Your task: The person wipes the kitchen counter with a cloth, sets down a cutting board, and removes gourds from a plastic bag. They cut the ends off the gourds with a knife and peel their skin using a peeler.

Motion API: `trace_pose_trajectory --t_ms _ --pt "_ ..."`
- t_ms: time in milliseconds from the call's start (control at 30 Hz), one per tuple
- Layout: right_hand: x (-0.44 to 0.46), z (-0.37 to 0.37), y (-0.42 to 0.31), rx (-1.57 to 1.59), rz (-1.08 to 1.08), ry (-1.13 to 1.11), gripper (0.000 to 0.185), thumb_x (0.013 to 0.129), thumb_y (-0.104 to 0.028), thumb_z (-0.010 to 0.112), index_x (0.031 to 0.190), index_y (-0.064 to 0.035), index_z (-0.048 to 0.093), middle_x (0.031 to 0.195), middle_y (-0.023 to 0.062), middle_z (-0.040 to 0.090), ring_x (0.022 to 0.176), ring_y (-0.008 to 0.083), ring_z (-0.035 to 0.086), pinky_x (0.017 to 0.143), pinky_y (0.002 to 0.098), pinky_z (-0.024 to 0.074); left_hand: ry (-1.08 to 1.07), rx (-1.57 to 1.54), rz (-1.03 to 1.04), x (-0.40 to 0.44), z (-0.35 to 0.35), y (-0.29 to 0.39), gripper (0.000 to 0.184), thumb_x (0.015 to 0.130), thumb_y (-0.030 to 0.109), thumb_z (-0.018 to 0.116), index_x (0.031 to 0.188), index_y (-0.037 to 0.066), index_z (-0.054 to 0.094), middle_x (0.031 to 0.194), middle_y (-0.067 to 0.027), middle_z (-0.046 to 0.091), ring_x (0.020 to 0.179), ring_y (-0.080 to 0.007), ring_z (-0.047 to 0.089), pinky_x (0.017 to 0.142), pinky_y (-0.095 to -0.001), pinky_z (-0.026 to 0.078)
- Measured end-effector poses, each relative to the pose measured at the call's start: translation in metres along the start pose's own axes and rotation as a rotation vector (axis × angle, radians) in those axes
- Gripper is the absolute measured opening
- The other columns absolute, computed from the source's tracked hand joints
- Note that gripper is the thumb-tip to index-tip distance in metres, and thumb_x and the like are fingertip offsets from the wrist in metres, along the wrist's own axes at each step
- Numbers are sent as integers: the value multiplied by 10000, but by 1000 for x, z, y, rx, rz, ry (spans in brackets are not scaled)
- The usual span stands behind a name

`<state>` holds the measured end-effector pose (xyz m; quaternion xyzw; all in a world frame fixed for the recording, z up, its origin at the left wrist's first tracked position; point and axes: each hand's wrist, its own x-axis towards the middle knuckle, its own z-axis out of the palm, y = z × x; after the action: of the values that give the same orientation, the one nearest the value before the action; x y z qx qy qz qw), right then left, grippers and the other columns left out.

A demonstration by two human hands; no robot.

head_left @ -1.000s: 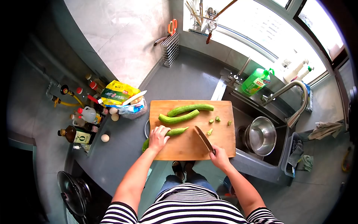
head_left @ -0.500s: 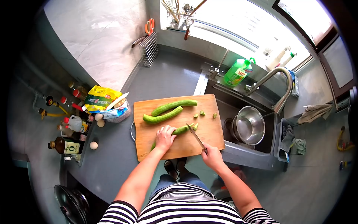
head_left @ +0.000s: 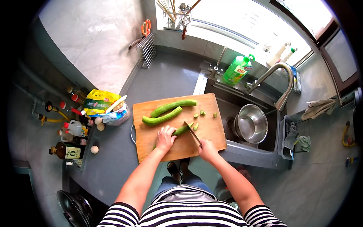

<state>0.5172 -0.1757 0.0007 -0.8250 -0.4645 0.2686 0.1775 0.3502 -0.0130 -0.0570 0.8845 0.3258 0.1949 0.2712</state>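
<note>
On the wooden cutting board, my left hand presses down and closes round a long green gourd, which looks like a loofah. Its lower left end shows a little past my hand. My right hand grips a knife by the handle, and the blade's tip rests at the gourd's right end. Whether the blade is cutting in, I cannot tell. Two more gourds, an upper one and a lower one, lie side by side behind. Several small cut-off ends are scattered to the right.
The sink at the right holds a metal bowl under a curved faucet. Green soap bottle stands behind it. Left on the counter are a yellow bag, eggs and several bottles.
The knife and my right hand have shifted left, bringing the blade further onto the gourd's end. My left hand stays on the gourd. The whole view has moved slightly.
</note>
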Motion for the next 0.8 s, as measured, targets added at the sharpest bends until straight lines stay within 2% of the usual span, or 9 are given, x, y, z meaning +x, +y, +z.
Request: trace_pose_trajectory --t_ms 100,200,300,333,433,533,633,667,800 --pt "2 -2 7 68 35 -39 200 791 -102 593 977 -33 617 852 241 648 855 440 613 762 513 496 14 -19 33 1 -1 -4 339 739 137 744 1060 150 634 1001 -54 586 958 -292 560 824 -422 464" --pt "3 7 20 160 -59 52 182 799 -90 578 964 -19 613 749 224 622 716 376 630 670 454 497 -31 -9 47 -1 -8 -2 424 759 138 727 1162 177 600 1043 -67 573 971 -291 563 843 -423 473" --pt "-8 -3 26 420 -10 29 140 829 -95 574 918 10 605 610 146 532 545 226 507 556 362 427 -207 138 -29 -7 -30 0 524 772 156 715 1265 193 541 1089 -84 559 986 -289 572 843 -436 489" --pt "-16 -10 22 425 -16 73 103 855 -87 561 872 13 579 582 64 443 555 118 406 523 312 374 -282 201 -70 -10 -37 -2 558 775 165 713 1297 196 519 1103 -89 554 992 -289 576 840 -442 495" --pt "-23 -7 38 483 8 59 112 818 -89 554 846 17 580 574 108 464 530 140 430 518 330 389 -285 228 -203 -11 -50 -2 562 751 205 728 1272 175 519 1110 -110 546 994 -306 585 828 -449 508" --pt "-24 -7 36 490 26 52 105 831 -87 548 832 16 570 562 81 455 522 125 419 502 320 375 -195 115 -331 -12 -59 -7 548 732 261 750 1206 99 529 1125 -138 553 943 -316 616 799 -432 521" --pt "-26 -15 17 474 -17 52 95 859 -77 541 824 10 558 570 41 439 539 103 405 505 306 364 -140 -223 -628 -14 -66 -25 538 726 299 758 1130 30 527 1150 -174 559 873 -312 647 766 -401 529" --pt "-25 -16 11 464 -40 52 95 870 -72 538 820 7 552 575 23 431 547 93 399 507 300 359 -98 -388 -786 -20 -53 -43 546 741 269 777 1133 6 502 1148 -162 570 827 -276 661 736 -398 556" --pt "-17 0 10 494 -38 32 95 868 -71 536 805 -1 551 562 23 436 532 96 394 500 303 359 92 -1011 -1117 -42 -65 -16 466 812 132 753 1159 42 455 1106 -96 546 925 -245 624 735 -429 600"
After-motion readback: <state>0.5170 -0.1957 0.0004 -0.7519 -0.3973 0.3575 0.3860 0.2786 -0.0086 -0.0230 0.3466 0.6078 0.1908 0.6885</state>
